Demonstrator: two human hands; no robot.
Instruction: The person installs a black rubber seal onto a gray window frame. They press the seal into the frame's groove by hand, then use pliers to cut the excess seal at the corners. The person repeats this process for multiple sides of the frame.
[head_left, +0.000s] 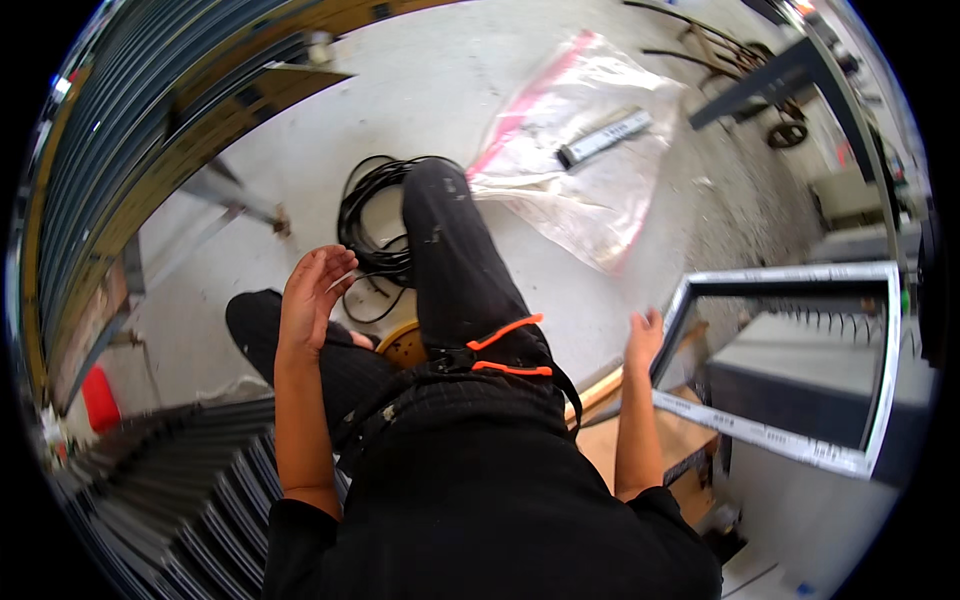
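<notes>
My left hand is raised over my left leg, beside a coil of black cable on the floor. Its fingers bend loosely and nothing shows in them. On the other side, my right hand is up near the left edge of a rectangular frame with whitish, printed film on its faces. Its thumb and fingers look apart, with no held thing visible; whether it touches the frame I cannot tell. A tool with two orange handles lies across my lap, its head hidden against my black clothes.
Ahead lies a clear plastic bag with a pink edge, a grey bar-shaped piece on it. Racks of long dark profiles stand left; more dark profiles lie lower left. A wheeled cart is far right, near a grey metal post.
</notes>
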